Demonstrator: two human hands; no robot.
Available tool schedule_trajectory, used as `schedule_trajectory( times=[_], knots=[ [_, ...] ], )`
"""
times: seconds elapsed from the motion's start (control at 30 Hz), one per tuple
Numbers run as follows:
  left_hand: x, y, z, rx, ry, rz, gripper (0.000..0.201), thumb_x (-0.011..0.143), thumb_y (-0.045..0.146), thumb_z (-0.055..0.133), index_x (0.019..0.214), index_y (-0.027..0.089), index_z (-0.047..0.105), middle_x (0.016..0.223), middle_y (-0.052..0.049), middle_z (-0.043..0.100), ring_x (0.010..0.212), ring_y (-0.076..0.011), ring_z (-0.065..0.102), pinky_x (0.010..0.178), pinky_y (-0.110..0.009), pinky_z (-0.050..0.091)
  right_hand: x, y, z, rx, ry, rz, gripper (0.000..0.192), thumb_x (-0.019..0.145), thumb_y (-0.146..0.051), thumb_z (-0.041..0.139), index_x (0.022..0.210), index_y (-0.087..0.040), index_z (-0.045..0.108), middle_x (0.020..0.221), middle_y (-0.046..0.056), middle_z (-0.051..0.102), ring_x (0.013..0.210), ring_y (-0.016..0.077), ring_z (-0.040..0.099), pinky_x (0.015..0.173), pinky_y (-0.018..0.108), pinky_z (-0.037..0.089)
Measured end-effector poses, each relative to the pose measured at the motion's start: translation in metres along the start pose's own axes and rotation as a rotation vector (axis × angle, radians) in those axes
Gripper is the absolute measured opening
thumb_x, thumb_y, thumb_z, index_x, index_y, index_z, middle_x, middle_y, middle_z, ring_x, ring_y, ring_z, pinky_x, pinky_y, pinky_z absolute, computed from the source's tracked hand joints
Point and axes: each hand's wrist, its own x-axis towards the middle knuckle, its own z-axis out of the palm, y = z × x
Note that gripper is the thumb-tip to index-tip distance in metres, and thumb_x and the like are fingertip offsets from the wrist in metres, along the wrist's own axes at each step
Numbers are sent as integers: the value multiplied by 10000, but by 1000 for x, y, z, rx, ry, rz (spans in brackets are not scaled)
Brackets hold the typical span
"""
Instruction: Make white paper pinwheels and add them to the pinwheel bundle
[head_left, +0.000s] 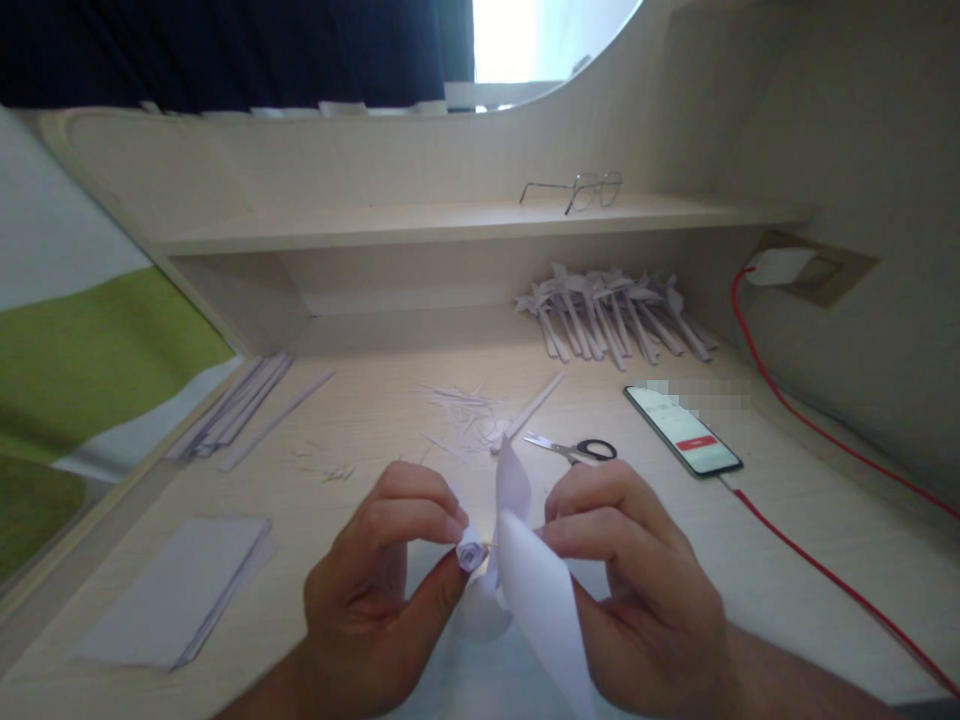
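My left hand (386,590) pinches the end of a rolled paper tube (471,554) between thumb and fingers; its coiled end faces me. Right beside it, my right hand (649,590) grips a white paper pinwheel (544,590) with curved blades, its fingertips partly hidden behind the paper. A thin, pale stick (489,546) shows in the small gap between tube and pinwheel. Beyond my hands lie small black-handled scissors (574,447), a heap of thin paper scraps (469,410) and a slim paper stick (541,395).
Several paper pinwheels on sticks (611,315) lie under the shelf (420,228), which carries eyeglasses (592,190). A phone (684,430) with a red cable (825,570) lies right. Paper tubes (236,410) and a paper stack (176,590) are left; tiny pale pieces (337,472) lie nearer.
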Motion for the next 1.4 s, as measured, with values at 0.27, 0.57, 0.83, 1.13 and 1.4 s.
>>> schedule_trajectory(
  times=[0.27, 0.57, 0.83, 1.13, 1.4],
  knots=[
    [2, 1, 0, -3, -19, -10, 394, 799, -102, 659, 1107, 141, 682, 990, -72, 689, 937, -198, 642, 787, -361, 536, 1, 1, 0, 21, 14, 21, 231, 816, 10, 708, 1001, -129, 689, 893, 54, 587, 815, 165, 602, 655, 301, 527],
    [2, 0, -1, 81, 1, 6, 330, 854, -2, 702, 1129, 179, 714, 983, -89, 739, 929, -228, 671, 796, -399, 557, 3, 0, -2, 33, 0, 24, 226, 806, 19, 700, 980, -125, 691, 880, 61, 589, 807, 171, 600, 656, 311, 530],
    [2, 1, -3, 142, -11, 34, 345, 860, -3, 687, 1149, 182, 719, 1015, -91, 752, 952, -233, 671, 820, -413, 552, 5, 0, -3, 38, -9, 11, 212, 795, 21, 703, 958, -114, 693, 862, 62, 589, 792, 172, 596, 642, 315, 519],
    [0, -2, -3, 183, 5, 37, 351, 853, -3, 684, 1138, 197, 724, 1031, -86, 766, 978, -243, 688, 843, -438, 565, 5, 0, -3, 41, -12, 7, 245, 798, 18, 694, 989, -134, 685, 869, 56, 585, 794, 181, 599, 639, 327, 526],
    [-1, -1, -4, 252, 18, 117, 393, 817, -15, 682, 1142, 204, 709, 1031, -72, 771, 975, -243, 688, 855, -456, 576, 4, -2, -2, 19, 4, 13, 250, 790, 21, 682, 970, -153, 672, 847, 49, 583, 767, 183, 593, 616, 327, 523]
  ],
)
